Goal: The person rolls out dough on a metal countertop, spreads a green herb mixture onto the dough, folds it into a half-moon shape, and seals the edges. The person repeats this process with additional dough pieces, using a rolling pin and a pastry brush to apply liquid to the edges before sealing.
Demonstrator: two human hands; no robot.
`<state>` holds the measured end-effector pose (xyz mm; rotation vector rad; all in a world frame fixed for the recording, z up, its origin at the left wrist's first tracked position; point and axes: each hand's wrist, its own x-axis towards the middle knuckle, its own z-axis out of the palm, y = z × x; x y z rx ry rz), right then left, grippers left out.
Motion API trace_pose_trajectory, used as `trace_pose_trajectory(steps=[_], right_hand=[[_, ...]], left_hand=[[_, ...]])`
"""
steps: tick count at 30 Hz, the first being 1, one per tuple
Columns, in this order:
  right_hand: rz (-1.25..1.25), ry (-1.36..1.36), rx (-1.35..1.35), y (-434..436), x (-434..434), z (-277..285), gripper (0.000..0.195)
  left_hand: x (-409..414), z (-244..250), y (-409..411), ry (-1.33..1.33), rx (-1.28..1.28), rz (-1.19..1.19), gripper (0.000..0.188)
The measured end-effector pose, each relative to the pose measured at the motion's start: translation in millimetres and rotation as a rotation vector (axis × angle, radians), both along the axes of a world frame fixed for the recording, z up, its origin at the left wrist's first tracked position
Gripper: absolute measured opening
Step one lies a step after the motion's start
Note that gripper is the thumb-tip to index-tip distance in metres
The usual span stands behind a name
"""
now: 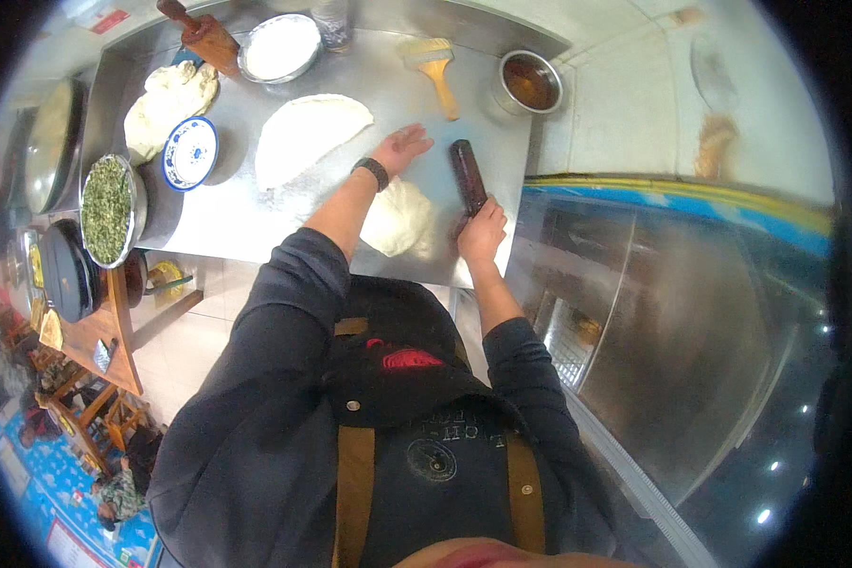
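My left hand [400, 149], with a dark band at the wrist, is held with fingers apart near a round piece of dough [397, 221] and holds nothing. My right hand [481, 231] grips the near end of a dark wooden rolling pin [466, 170] at the right of the steel worktop [245, 231]. A flat half-round sheet of dough [309, 138] lies beyond my left forearm. Beyond my hands rests a wooden-handled brush [437, 77]. At the left, a blue-and-white bowl [191, 153] sits beside a larger lump of dough [167, 106].
A metal pot of brown liquid [532, 82] stands at the far right corner. A bowl of white contents [280, 47] and a thick roller [206, 39] are at the back left. A bowl of chopped greens [108, 211] stands at the left edge. People sit farther off, lower left.
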<state>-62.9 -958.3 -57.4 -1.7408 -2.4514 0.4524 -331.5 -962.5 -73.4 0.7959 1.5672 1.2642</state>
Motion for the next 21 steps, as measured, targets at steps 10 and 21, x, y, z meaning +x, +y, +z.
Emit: trace_pose_trajectory(steps=[10, 21], right_hand=[[0.028, -0.064, -0.046, -18.3, 74.8, -5.3, 0.075], [0.007, -0.032, -0.050, -23.3, 88.0, 9.2, 0.061]], left_hand=[[17.5, -22.2, -98.8, 0.833, -0.567, -0.291, 0.066], [77.7, 48.6, -102.4, -0.796, -0.283, 0.208, 0.073]])
